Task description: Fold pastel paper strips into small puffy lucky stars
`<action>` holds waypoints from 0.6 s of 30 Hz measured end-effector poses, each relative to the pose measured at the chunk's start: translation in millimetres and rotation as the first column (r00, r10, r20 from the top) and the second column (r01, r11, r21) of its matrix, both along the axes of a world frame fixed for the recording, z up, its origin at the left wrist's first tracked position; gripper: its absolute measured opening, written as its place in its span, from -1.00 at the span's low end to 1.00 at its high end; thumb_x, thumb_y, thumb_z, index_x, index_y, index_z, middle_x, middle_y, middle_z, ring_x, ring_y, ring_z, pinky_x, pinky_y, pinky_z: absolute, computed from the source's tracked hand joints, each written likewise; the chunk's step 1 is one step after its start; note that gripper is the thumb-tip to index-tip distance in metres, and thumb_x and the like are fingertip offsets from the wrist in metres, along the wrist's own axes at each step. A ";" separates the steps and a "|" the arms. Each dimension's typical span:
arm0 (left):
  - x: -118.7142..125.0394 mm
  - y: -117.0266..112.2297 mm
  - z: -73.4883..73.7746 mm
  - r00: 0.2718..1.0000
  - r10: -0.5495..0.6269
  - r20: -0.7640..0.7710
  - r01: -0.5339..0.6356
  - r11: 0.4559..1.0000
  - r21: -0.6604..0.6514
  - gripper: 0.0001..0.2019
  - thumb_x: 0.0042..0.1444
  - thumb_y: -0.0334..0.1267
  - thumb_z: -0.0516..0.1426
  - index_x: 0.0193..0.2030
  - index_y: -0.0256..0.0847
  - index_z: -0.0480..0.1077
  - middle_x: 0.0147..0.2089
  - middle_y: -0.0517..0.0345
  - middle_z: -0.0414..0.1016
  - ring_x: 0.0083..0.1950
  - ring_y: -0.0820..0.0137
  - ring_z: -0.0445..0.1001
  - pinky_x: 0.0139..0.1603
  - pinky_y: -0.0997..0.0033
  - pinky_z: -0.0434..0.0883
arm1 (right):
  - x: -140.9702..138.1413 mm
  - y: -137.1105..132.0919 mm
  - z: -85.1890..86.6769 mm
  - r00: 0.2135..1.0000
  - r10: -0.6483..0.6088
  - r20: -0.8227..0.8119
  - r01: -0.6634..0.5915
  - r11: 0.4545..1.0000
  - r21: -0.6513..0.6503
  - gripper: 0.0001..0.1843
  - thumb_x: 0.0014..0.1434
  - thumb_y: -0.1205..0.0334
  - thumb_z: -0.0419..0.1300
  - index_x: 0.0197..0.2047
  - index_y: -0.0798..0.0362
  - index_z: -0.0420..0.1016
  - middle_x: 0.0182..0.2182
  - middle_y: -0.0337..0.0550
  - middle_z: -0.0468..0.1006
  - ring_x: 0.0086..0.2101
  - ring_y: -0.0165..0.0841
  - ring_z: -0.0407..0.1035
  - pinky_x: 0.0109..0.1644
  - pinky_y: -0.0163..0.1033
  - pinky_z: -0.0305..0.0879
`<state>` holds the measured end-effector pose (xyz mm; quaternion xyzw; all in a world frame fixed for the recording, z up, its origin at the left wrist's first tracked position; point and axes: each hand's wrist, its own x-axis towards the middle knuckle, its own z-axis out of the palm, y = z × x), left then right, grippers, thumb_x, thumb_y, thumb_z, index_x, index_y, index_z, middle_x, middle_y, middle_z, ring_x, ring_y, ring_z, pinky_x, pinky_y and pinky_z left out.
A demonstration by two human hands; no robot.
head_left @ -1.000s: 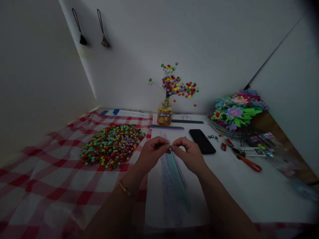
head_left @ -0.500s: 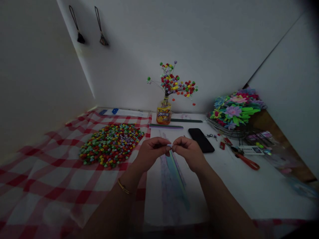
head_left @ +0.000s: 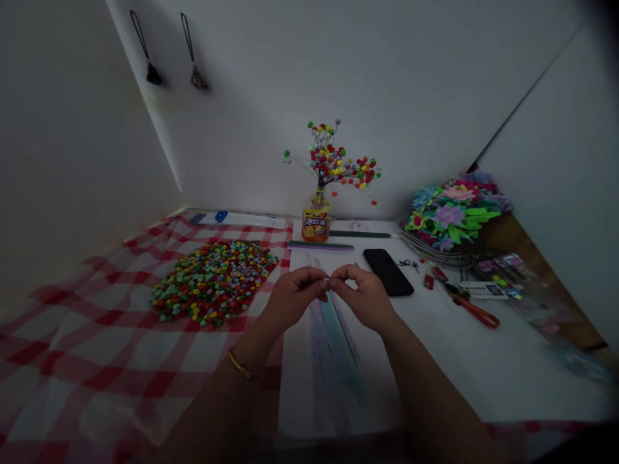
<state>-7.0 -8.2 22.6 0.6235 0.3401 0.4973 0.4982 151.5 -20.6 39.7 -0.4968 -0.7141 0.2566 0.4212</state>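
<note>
My left hand [head_left: 291,298] and my right hand [head_left: 362,299] meet above the white board, their fingertips pinched close together. Between them is a tiny pale piece of paper [head_left: 328,280], mostly covered by the fingers. Below the hands lie long paper strips [head_left: 341,338] in pale blue, green and lilac, some in a clear wrapper. To the left, on the checked cloth, spreads a pile of small multicoloured folded paper stars [head_left: 215,280]. A bracelet circles the left wrist.
A bottle [head_left: 316,222] holding stems of coloured stars stands at the back. More strips [head_left: 320,245] lie before it. On the right are a black phone [head_left: 388,272], scissors with orange handles [head_left: 476,310], a card [head_left: 483,290] and a bunch of fuzzy flowers [head_left: 452,209].
Both hands stay together in nearly the same place. The fingertips have closed further over the pale piece, which shows less now. The whole view has shifted slightly.
</note>
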 end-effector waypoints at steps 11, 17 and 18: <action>4.9 4.2 -9.2 1.000 -0.014 -0.016 0.014 1.000 0.006 -0.87 0.03 -0.24 0.09 -0.43 -0.25 0.35 -0.51 0.22 0.41 -0.48 0.48 0.40 -0.38 0.46 0.33 | 4.6 10.3 -6.3 0.997 0.036 0.062 -0.034 0.999 -0.032 -0.84 0.10 0.19 0.06 -0.41 0.05 0.40 -0.48 -0.26 0.44 -0.40 -0.41 0.30 -0.26 -0.30 0.19; 3.9 6.2 -8.4 0.999 -0.020 0.045 0.024 0.995 -0.095 -0.85 -0.01 -0.24 0.14 -0.49 -0.28 0.37 -0.54 0.19 0.46 -0.56 0.48 0.42 -0.44 0.47 0.34 | 4.5 13.2 -8.8 1.000 0.028 -0.005 -0.029 0.994 -0.108 -0.84 0.05 0.17 0.08 -0.45 0.06 0.40 -0.51 -0.28 0.43 -0.44 -0.42 0.28 -0.30 -0.30 0.19; 3.7 6.5 -8.7 0.999 0.008 0.039 -0.005 0.996 -0.090 -0.85 -0.03 -0.24 0.15 -0.50 -0.27 0.36 -0.56 0.20 0.45 -0.58 0.49 0.40 -0.46 0.48 0.33 | 4.8 14.1 -10.1 0.998 0.034 -0.045 -0.040 0.989 -0.141 -0.83 0.05 0.16 0.08 -0.45 0.06 0.39 -0.52 -0.28 0.43 -0.45 -0.43 0.28 -0.31 -0.31 0.19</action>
